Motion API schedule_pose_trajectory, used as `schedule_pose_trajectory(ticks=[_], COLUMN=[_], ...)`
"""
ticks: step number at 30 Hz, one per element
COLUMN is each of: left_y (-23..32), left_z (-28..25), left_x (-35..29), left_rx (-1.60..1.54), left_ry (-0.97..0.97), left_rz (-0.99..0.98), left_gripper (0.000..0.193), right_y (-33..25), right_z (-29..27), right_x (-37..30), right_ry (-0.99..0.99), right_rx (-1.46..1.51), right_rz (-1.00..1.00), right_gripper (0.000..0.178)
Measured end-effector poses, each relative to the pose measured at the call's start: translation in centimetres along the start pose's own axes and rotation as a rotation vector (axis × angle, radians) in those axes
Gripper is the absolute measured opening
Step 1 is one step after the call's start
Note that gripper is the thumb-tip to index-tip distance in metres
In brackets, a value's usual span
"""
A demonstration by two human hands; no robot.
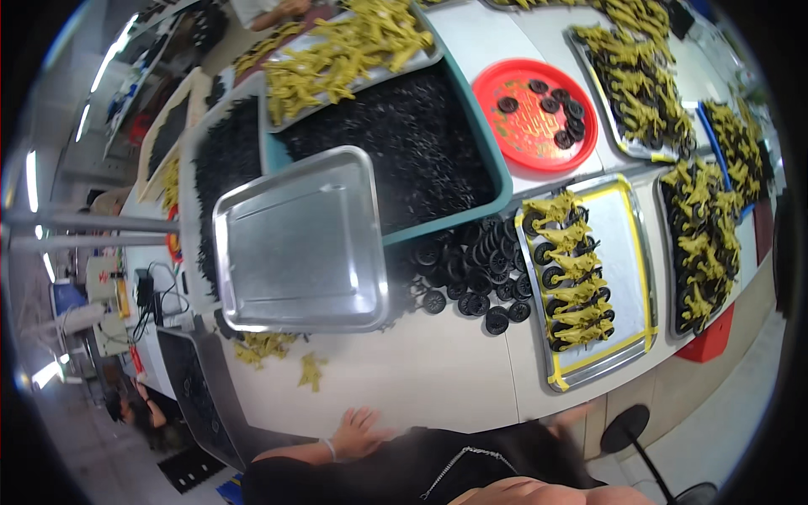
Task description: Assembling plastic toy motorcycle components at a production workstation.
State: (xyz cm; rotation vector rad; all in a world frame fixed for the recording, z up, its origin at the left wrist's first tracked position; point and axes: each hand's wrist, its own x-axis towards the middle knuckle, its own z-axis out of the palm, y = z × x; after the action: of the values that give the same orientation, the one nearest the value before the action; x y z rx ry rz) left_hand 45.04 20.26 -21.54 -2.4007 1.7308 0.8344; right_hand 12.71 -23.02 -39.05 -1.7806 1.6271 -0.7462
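Note:
My left hand (360, 433) hovers at the table's near edge, fingers apart, with nothing in it. My right hand (572, 417) is smeared by motion beside the near edge, close to the yellow-taped metal tray (599, 370); its fingers cannot be made out. On that tray stands a row of yellow plastic toy frames (576, 268) fitted with black wheels. Left of it lies a heap of loose black wheels (478, 268). A few loose yellow pieces (311, 370) lie on the table ahead of my left hand.
A bare metal tray (299, 244) leans over a teal bin (502, 181) of small black parts. Behind are a tray of yellow pieces (345, 55) and a red round tray (488, 84) with wheels. Filled trays (703, 244) line the right; a grey bin (189, 370) stands left.

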Motion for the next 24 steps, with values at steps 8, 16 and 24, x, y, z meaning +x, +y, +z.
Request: schedule_pose_trajectory(ticks=[8, 16, 24], left_y=[-4.3, -1.8, -2.1], left_z=[11.1, 8.7, 10.0], left_x=[-5.9, -4.7, -5.0], left_rx=[0.596, 0.149, 0.463], left_ry=[0.134, 0.323, 0.248], left_rz=[0.136, -0.124, -0.008], left_gripper=[0.041, 0.037, 0.05], right_y=[5.5, 4.0, -2.6], right_z=[4.8, 11.0, 13.8], right_x=[-7.8, -8.3, -4.1], right_ry=[-0.14, -0.285, -0.574], right_rx=[-0.068, -0.048, -0.065], right_rz=[0.134, 0.132, -0.081], right_gripper=[0.055, 0.053, 0.052])
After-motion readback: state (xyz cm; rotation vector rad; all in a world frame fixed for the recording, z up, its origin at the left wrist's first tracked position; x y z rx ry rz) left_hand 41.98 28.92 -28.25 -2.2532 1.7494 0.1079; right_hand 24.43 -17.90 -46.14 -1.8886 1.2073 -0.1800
